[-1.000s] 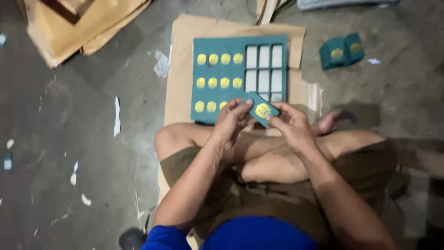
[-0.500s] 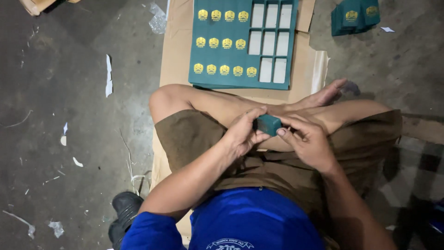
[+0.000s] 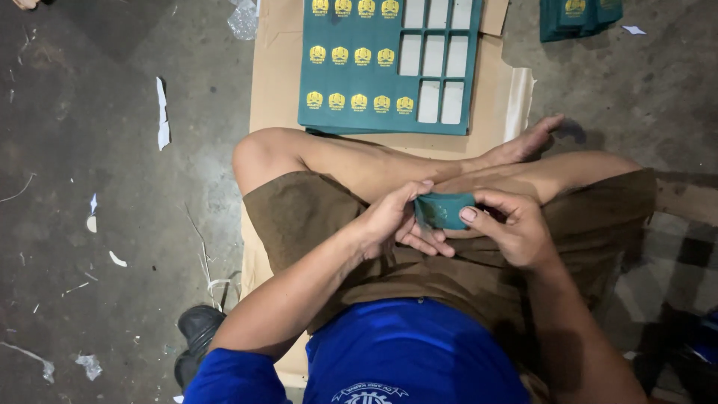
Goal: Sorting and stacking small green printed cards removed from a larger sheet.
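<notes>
I sit cross-legged on a sheet of brown cardboard (image 3: 277, 82). My left hand (image 3: 393, 221) and my right hand (image 3: 512, 228) both pinch a small teal card piece (image 3: 447, 210) over my lap, each at one end. Ahead of my knees lies a teal punched sheet (image 3: 389, 75) with rows of yellow round emblems on its left part and several empty rectangular windows on its right part.
A small stack of teal pieces (image 3: 580, 16) lies on the concrete floor at the upper right. White paper scraps (image 3: 162, 112) are scattered on the floor to the left. A black shoe (image 3: 196, 333) sits by my left elbow.
My hands have drawn the teal piece back from the punched sheet's near edge down to my lap. The view has tilted down, so the sheet now sits at the top.
</notes>
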